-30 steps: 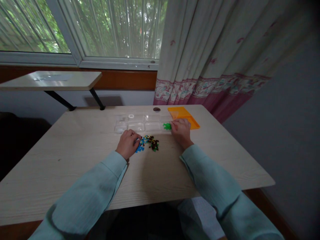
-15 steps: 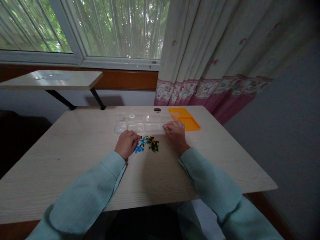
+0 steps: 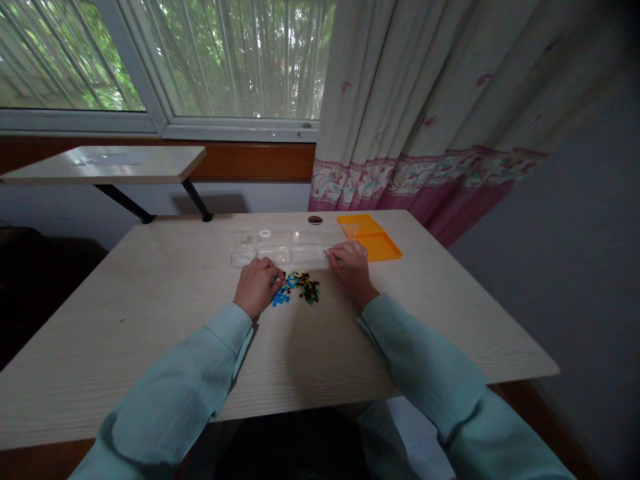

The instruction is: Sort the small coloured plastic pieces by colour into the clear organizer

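Observation:
A small heap of tiny coloured pieces (image 3: 306,287), dark, green and yellow, lies mid-table, with a patch of blue pieces (image 3: 281,297) at its left. My left hand (image 3: 257,285) rests curled on the table, fingertips touching the blue pieces. My right hand (image 3: 351,268) lies closed to the right of the heap, fingers covering small green pieces that barely peek out at the fingertips. A clear plastic compartment tray (image 3: 280,247) sits just behind both hands.
An orange lid or tray (image 3: 373,240) lies at the back right of the wooden table (image 3: 150,320). A cable hole (image 3: 315,219) is near the far edge. A second small table (image 3: 100,163) stands under the window; a curtain hangs at right.
My right hand slid left from beside the orange tray over the green pieces, which were plainly visible a second ago and are now mostly covered. The left hand hardly moved.

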The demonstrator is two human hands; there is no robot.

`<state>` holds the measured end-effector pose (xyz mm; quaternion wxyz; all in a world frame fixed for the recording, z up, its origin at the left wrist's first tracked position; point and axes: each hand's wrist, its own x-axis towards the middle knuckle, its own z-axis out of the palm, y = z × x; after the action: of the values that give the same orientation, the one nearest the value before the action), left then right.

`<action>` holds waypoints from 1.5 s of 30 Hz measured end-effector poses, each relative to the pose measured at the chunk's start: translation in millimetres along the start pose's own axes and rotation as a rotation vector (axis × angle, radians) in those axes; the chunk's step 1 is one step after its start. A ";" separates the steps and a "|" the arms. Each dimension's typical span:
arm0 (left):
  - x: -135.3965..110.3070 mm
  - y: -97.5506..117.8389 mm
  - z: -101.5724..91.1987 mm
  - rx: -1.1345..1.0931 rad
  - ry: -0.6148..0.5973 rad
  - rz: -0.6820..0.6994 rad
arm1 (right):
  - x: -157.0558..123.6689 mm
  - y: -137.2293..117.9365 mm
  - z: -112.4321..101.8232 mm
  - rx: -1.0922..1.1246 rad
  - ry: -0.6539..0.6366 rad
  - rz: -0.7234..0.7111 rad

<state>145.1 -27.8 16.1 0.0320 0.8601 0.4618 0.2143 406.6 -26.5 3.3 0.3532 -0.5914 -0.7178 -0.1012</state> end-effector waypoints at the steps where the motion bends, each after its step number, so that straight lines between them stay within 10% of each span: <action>1: -0.3 1.3 0.1 0.007 0.002 -0.001 | 0.0 0.1 0.6 0.004 0.000 0.002; 29: -3.2 2.9 6.3 -0.228 0.095 -0.004 | -0.3 -8.3 -1.9 0.048 -0.055 -0.060; 45: -2.3 13.5 11.2 -0.936 0.104 -0.234 | -10.1 -57.5 -2.5 0.283 -0.105 -0.370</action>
<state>159.1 -35.8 8.6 0.4163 0.6838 0.4104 0.4366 355.1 -52.0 14.4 0.3703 -0.3989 -0.8383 -0.0315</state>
